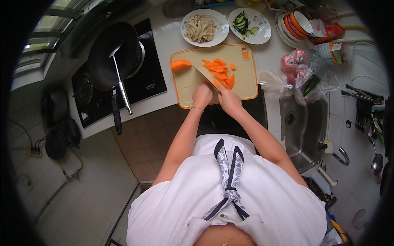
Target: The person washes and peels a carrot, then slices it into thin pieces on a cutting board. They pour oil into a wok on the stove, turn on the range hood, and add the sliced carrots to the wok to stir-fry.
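Observation:
My right hand (230, 101) grips the handle of a kitchen knife (203, 74), its blade slanting up and left over the cutting board (186, 83). Against the near side of the blade, my left hand (202, 96) is curled with its fingertips down on a carrot piece; only a speck of orange shows there, the rest is hidden. Just beyond the blade lies a single carrot slice (216, 83). A heap of sliced carrot (219, 71) spreads over the board's middle. At the board's left edge rests a larger carrot chunk (180, 65).
Behind the board stand a plate of pale strips (200, 28) and a plate of sliced cucumber (244, 26). Left, a wok (107, 61) with a metal spatula (118, 72) sits on the cooktop (154, 70). Right are plastic-bagged vegetables (295, 67), stacked bowls (297, 26) and a sink (303, 138).

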Demonstrator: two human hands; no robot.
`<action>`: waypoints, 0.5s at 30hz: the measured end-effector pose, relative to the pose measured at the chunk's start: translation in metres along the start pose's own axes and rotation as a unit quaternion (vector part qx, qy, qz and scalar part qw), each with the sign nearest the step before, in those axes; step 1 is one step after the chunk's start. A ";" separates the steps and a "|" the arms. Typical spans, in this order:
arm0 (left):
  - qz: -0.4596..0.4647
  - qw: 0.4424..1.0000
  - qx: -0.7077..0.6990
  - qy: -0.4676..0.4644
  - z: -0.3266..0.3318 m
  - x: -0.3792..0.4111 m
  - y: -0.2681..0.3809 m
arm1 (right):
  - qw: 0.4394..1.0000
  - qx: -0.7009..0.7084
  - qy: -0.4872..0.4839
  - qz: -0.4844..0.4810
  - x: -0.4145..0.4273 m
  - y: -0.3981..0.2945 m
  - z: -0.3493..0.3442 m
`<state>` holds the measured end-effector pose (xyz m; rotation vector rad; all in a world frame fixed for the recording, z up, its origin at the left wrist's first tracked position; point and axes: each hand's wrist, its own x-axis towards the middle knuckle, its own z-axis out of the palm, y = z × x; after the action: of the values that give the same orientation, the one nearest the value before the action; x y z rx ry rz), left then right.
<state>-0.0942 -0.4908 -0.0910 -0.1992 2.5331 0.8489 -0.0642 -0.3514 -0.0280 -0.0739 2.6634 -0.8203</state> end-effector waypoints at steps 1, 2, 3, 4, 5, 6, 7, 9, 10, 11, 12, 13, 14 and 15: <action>0.019 1.000 -0.003 0.021 0.000 -0.001 0.000 | 1.000 0.005 -0.005 -0.007 -0.008 -0.002 -0.006; 0.038 0.998 -0.007 0.042 0.000 -0.004 0.000 | 1.000 0.010 -0.011 -0.014 -0.012 -0.003 -0.010; 0.058 0.996 -0.011 0.060 0.001 -0.008 0.001 | 1.000 0.006 -0.017 -0.001 -0.014 -0.003 -0.010; 0.049 0.997 -0.017 0.053 0.000 -0.008 0.002 | 1.000 0.002 -0.024 0.011 -0.016 -0.004 -0.009; 0.039 0.998 -0.023 0.046 -0.001 -0.008 0.003 | 0.999 -0.001 -0.031 0.024 -0.017 -0.005 -0.008; 0.030 0.998 -0.028 0.039 -0.004 -0.010 0.007 | 0.999 -0.006 -0.023 0.025 -0.016 -0.006 -0.004; 0.031 0.999 -0.023 0.028 -0.007 -0.011 0.012 | 0.999 -0.011 -0.016 0.026 -0.011 -0.006 0.003; 0.033 0.999 -0.010 0.010 -0.014 -0.013 0.018 | 1.000 -0.017 -0.005 0.026 -0.004 -0.005 0.010; 0.023 1.000 -0.008 0.009 -0.012 -0.011 0.016 | 1.000 -0.017 -0.002 0.025 0.000 -0.005 0.012; 0.012 1.000 -0.007 0.007 -0.009 -0.006 0.013 | 1.000 -0.017 0.003 0.024 0.004 -0.005 0.013; 0.003 1.000 -0.007 0.004 -0.008 -0.004 0.012 | 1.000 0.008 0.006 0.011 0.007 -0.003 0.008; 0.005 1.000 -0.007 0.013 -0.006 -0.006 0.009 | 1.000 0.015 -0.003 0.008 0.003 -0.001 0.003; 0.007 1.000 -0.007 0.023 -0.003 -0.009 0.006 | 1.000 0.022 -0.011 0.004 -0.004 0.000 -0.001; 0.008 0.999 -0.008 0.032 -0.001 -0.011 0.004 | 0.999 0.029 -0.021 0.001 -0.011 0.000 -0.005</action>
<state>-0.0855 -0.4882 -0.0831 -0.2136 2.5909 0.8820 -0.0553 -0.3472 -0.0202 -0.0732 2.5976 -0.8839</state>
